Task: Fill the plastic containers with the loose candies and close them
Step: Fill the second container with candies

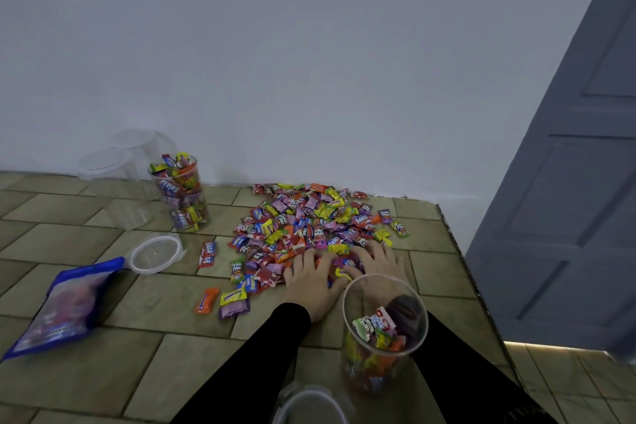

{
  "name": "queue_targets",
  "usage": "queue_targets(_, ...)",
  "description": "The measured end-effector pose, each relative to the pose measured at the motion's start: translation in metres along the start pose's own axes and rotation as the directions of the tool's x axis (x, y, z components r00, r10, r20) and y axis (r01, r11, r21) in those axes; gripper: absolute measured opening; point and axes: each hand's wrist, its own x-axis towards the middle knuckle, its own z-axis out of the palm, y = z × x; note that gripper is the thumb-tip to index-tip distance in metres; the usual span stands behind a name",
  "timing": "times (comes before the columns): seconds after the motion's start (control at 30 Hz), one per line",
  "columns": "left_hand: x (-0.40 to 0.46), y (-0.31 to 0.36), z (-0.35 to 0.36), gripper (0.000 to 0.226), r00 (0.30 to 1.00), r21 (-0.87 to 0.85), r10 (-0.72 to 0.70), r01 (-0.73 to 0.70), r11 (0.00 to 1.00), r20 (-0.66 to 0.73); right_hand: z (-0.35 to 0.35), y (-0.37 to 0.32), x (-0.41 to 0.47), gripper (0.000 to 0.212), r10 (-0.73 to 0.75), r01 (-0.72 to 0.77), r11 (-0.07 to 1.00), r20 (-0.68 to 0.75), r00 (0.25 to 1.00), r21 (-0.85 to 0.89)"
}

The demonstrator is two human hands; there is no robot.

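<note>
A big pile of wrapped candies [309,220] lies on the tiled mat near the wall. My left hand [309,280] and my right hand [377,263] rest on the pile's near edge, fingers spread and curved around a small heap of candies between them. Just in front of my right wrist stands an open clear container [382,334], partly filled with candies. Another open container [180,193], full of candies, stands at the back left. Beside it are two clear, closed containers [113,182] with no candy in them.
A loose lid [156,254] lies left of the pile, and another lid [309,404] sits at the bottom edge. A blue candy bag [65,306] lies at the left. Stray candies [223,299] are scattered in front. The mat's edge [461,251] and a grey door [568,182] are right.
</note>
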Motion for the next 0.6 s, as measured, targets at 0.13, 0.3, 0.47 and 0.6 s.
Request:
queue_targets(0.13,0.01,-0.002,-0.001,0.079,1.0,0.002,0.019,-0.019,1.0,-0.006,0.002,-0.003,0.008,0.043,-0.062,0.057,0.997,-0.113,0.992,-0.047)
queue_targets(0.3,0.012,-0.003,0.002,0.059,0.997,-0.086,0.035,-0.041,0.996,-0.069,0.003,-0.009,0.009,0.032,-0.096,0.106,0.994,-0.195,0.976,0.04)
queue_targets(0.47,0.014,-0.007,0.007,0.028,0.983,-0.186,0.081,-0.111,0.976,-0.165,0.004,-0.009,0.005,0.036,-0.085,0.136,0.98,-0.308,0.947,0.148)
queue_targets(0.6,0.013,-0.005,0.007,0.023,0.969,-0.255,0.117,-0.173,0.952,-0.219,-0.004,-0.006,0.005,0.044,0.086,0.019,0.929,-0.265,0.961,0.37)
